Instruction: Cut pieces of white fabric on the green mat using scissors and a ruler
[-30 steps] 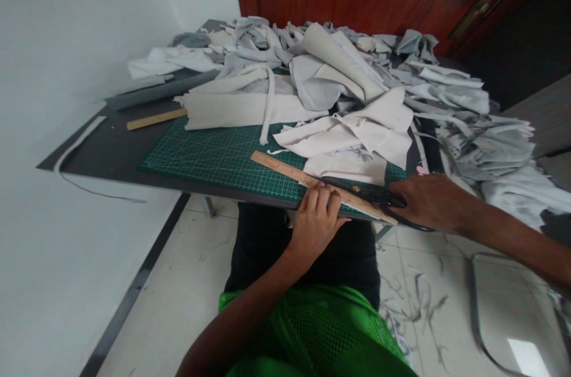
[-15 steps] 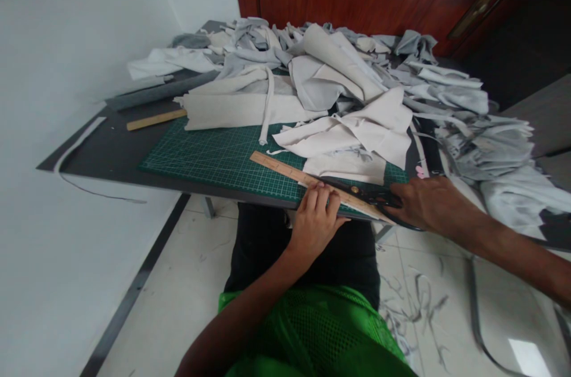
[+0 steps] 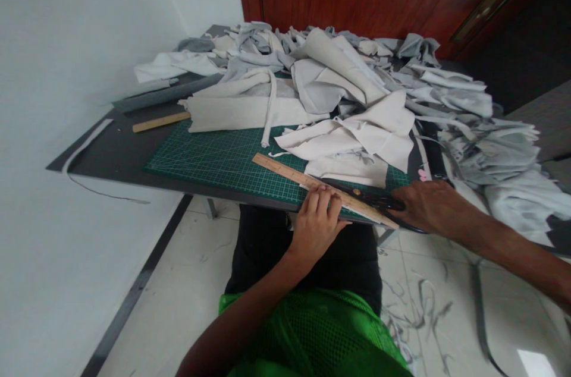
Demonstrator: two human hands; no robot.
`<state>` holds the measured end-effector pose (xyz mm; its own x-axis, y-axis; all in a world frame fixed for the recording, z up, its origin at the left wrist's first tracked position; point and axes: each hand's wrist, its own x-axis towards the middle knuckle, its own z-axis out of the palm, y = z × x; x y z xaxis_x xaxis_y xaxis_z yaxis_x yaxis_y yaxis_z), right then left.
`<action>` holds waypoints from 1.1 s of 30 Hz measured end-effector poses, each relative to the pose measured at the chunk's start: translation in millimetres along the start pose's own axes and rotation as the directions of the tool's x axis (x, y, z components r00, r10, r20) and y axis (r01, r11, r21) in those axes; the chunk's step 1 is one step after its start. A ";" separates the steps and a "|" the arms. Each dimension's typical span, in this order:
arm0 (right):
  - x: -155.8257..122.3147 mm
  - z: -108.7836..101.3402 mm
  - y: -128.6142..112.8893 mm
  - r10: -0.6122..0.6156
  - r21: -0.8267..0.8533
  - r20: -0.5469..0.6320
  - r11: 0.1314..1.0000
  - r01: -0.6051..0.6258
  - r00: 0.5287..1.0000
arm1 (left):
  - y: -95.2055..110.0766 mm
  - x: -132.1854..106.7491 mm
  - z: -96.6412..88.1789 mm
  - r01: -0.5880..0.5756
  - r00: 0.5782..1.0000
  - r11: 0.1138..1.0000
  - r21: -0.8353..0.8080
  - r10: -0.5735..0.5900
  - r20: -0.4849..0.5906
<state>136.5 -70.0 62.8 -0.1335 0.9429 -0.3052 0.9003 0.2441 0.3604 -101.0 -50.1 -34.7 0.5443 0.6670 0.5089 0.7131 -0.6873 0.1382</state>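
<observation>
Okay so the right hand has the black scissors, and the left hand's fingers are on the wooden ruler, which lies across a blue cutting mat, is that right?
Not quite: the cutting mat is green, as the head view shows. The right hand has the black scissors, and the left hand's fingers are on the wooden ruler.

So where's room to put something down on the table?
Between the pale strip and the green mat, the dark table is bare. So is the mat's front left, beside the ruler under the left hand. Cloth heaps crowd the back and right.
</observation>
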 end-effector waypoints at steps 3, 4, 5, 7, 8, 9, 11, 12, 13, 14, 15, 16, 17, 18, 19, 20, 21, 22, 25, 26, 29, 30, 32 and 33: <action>0.1 0.2 2.6 -0.011 -0.015 -0.017 1.000 0.011 1.000 | 0.4 -0.3 0.1 0.007 1.000 1.000 0.002 -0.007 0.001; 0.0 0.9 3.4 -0.014 -0.021 -0.027 1.000 0.013 1.000 | 0.5 -0.3 0.0 0.009 1.000 1.000 0.003 -0.009 0.002; 0.0 1.7 4.2 -0.014 -0.026 -0.034 1.000 0.013 0.999 | 0.6 -0.4 -0.1 0.009 1.000 1.000 0.005 -0.009 0.002; -0.1 3.4 5.1 -0.019 -0.027 -0.042 0.999 0.018 0.999 | 0.7 -0.5 -0.3 0.011 1.000 1.000 0.008 -0.011 0.003; -0.2 4.0 5.2 -0.020 -0.024 -0.044 1.000 0.019 0.999 | 0.7 -0.5 -0.4 0.012 1.000 1.000 0.009 -0.012 0.004; -0.2 4.3 5.0 -0.019 -0.019 -0.045 1.000 0.018 0.999 | 0.6 -0.6 -0.5 0.013 1.000 1.000 0.009 -0.013 0.004; -0.1 3.7 4.4 -0.012 -0.009 -0.039 1.000 0.012 0.999 | 0.6 -0.8 -0.6 0.013 1.000 1.000 0.009 -0.013 0.006; 0.1 2.8 4.0 -0.010 -0.006 -0.031 1.000 0.009 0.999 | 0.6 -0.9 -0.7 0.012 1.000 1.000 0.008 -0.012 0.006; 0.4 1.5 3.9 -0.005 -0.005 -0.021 1.000 0.005 1.000 | 0.6 -1.0 -0.8 0.010 1.000 1.000 0.008 -0.010 0.006; 0.8 -0.1 4.1 0.000 -0.004 -0.009 1.000 0.000 1.000 | 0.7 -1.0 -0.8 0.010 1.000 1.000 0.007 -0.010 0.008; 1.3 -2.1 4.7 0.004 0.000 0.006 1.000 -0.004 1.000 | 0.8 -1.0 -0.9 0.012 1.000 1.000 0.007 -0.012 0.008; 1.9 -4.2 5.7 0.002 0.011 0.019 1.000 -0.002 1.000 | 0.8 -1.0 -0.9 0.013 1.000 1.000 0.008 -0.013 0.010; 2.6 -6.3 7.3 -0.005 0.033 0.035 0.999 0.004 0.999 | 0.9 -0.9 -0.9 0.014 1.000 1.000 0.010 -0.014 0.012; 3.4 -8.3 9.2 -0.014 0.064 0.054 0.998 0.011 0.998 | 1.0 -0.8 -0.9 0.015 1.000 1.000 0.011 -0.015 0.015; 4.1 -9.9 11.3 -0.029 0.103 0.076 0.994 0.021 0.997 | 1.0 -0.7 -0.9 0.015 1.000 1.000 0.011 -0.015 0.019; 4.8 -11.2 13.5 -0.047 0.146 0.100 0.989 0.032 0.994 | 0.9 -0.6 -0.9 0.014 1.000 1.000 0.009 -0.014 0.023; 5.5 -12.0 15.5 -0.064 0.189 0.120 0.981 0.040 0.991 | 0.8 -0.5 -0.9 0.012 1.000 1.000 0.007 -0.012 0.027; 6.1 -12.5 17.2 -0.078 0.231 0.139 0.972 0.045 0.987 | 0.7 -0.5 -0.9 0.010 1.000 1.000 0.004 -0.010 0.030; 8.2 -13.6 18.7 -0.109 0.323 0.175 0.945 0.048 0.979 | 0.6 -0.7 -0.9 0.004 1.000 1.000 0.006 -0.004 0.028; 9.1 -14.6 18.1 -0.109 0.336 0.180 0.941 0.043 0.978 | 0.7 -0.8 -1.0 0.003 1.000 1.000 0.009 -0.003 0.029; 12.2 -20.2 13.8 -0.103 0.346 0.193 0.938 0.031 0.976 | 1.0 -0.6 -2.2 0.004 0.999 1.000 0.021 -0.004 0.041; 13.2 -22.6 12.0 -0.103 0.343 0.200 0.939 0.029 0.974 | 1.0 -0.4 -2.8 0.003 0.999 1.000 0.026 -0.004 0.045; 15.1 -26.7 8.4 -0.116 0.342 0.209 0.939 0.039 0.971 | 1.0 0.1 -4.1 -0.004 0.999 0.999 0.033 0.002 0.049; 16.0 -27.9 6.8 -0.109 0.331 0.181 0.942 0.044 0.977 | 0.9 0.4 -4.6 -0.006 0.999 0.999 0.033 0.004 0.049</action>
<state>128.9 -46.9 84.9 -0.1536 0.8537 -0.4976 0.9800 0.1962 0.0341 -102.1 -51.8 -30.4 0.5684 0.6773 0.4672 0.7242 -0.6813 0.1066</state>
